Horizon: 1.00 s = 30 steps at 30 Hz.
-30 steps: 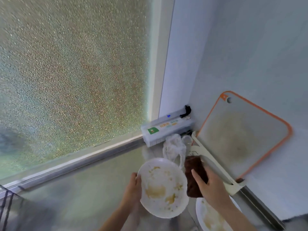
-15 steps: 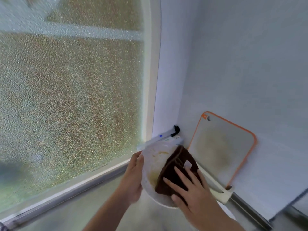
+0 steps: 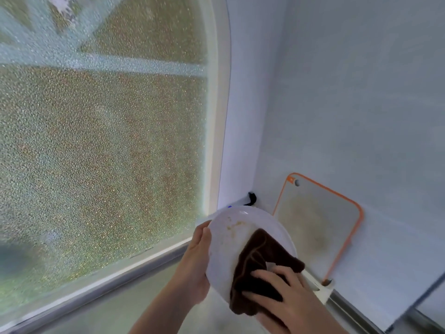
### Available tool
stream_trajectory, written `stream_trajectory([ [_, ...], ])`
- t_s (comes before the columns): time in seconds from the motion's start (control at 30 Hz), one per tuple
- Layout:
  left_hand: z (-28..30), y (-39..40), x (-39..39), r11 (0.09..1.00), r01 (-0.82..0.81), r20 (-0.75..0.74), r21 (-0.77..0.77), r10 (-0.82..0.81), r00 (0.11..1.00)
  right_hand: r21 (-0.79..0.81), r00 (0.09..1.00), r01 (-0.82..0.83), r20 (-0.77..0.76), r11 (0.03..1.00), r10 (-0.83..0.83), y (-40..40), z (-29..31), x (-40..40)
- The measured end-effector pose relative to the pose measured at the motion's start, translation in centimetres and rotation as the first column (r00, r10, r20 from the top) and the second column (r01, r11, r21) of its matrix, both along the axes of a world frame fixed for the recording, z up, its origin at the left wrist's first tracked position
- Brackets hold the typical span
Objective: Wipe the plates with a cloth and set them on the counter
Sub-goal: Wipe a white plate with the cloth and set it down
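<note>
A white plate with yellowish food smears is held tilted up above the counter, its face turned toward me. My left hand grips its left rim. A dark brown cloth lies pressed on the plate's lower right part. My right hand rests flat on the cloth with fingers spread, holding it against the plate. The plate's lower edge is hidden behind the cloth and hand.
An orange-rimmed cutting board leans on the right wall in a white stand. A large frosted window fills the left. A white device peeks out behind the plate in the corner. Grey counter lies below.
The view tilted upward. The plate was lifted and tipped up. My right hand brought the cloth from beside the plate onto its face and slid it down toward the lower right.
</note>
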<state>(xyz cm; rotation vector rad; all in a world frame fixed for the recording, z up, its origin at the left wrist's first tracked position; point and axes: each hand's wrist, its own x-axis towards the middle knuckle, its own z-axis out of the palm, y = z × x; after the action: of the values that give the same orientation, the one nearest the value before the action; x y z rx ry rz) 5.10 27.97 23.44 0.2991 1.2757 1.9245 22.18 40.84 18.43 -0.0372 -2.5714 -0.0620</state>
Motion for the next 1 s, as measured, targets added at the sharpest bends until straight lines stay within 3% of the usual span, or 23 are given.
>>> stream_trajectory([
  [0.13,0.6,0.8,1.9,0.996,0.083,0.023,0.020,-0.083,0.996,-0.035,1.000,0.020,-0.006,0.999,-0.020,-1.8,0.7,-1.7],
  [0.43,2.0,1.7,3.3,0.995,0.090,0.013,0.043,-0.091,0.996,0.061,0.946,0.315,-0.101,0.947,-0.308,0.2,4.3,-5.0],
  [0.67,1.6,2.2,3.7,0.998,-0.041,-0.091,0.038,0.044,0.995,0.099,0.848,0.524,-0.155,0.846,-0.507,4.7,4.0,-4.0],
  [0.8,1.7,2.7,2.8,0.989,-0.135,-0.136,0.065,0.143,0.980,0.076,0.849,0.521,-0.154,0.850,-0.506,3.7,2.0,-1.8],
  [1.0,2.3,3.9,1.7,0.986,-0.124,-0.208,0.111,0.145,0.967,-0.052,0.942,0.289,-0.161,0.956,-0.293,-0.6,-0.1,-0.9],
])
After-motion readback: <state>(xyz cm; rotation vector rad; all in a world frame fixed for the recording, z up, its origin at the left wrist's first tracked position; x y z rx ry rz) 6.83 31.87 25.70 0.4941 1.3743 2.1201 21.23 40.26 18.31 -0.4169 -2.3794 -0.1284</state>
